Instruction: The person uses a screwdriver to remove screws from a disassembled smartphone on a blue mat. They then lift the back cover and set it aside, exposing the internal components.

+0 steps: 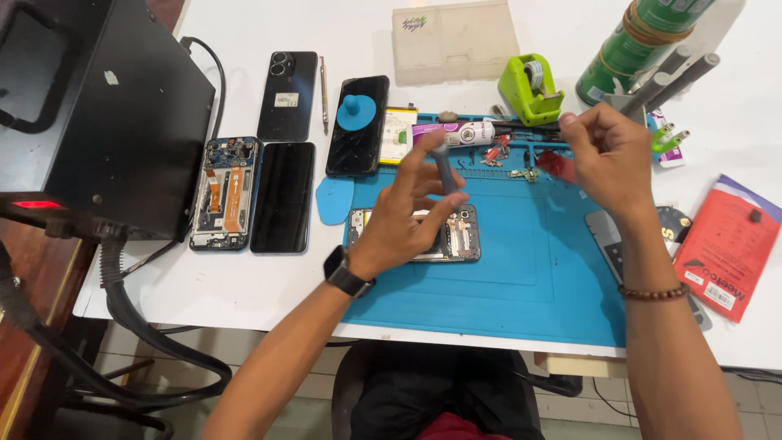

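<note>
My left hand holds a slim grey screwdriver upright between thumb and fingers, just above an opened phone that lies on the blue work mat. A dark watch sits on that wrist. My right hand hovers over the mat's upper right, fingertips pinched together near the top tray; whether something tiny sits between them is not visible. A small red piece lies just left of it.
Left of the mat lie a bare phone frame, a black screen, a black phone back and a phone with a blue suction cup. A black box, green tape dispenser, green bottle, red packet.
</note>
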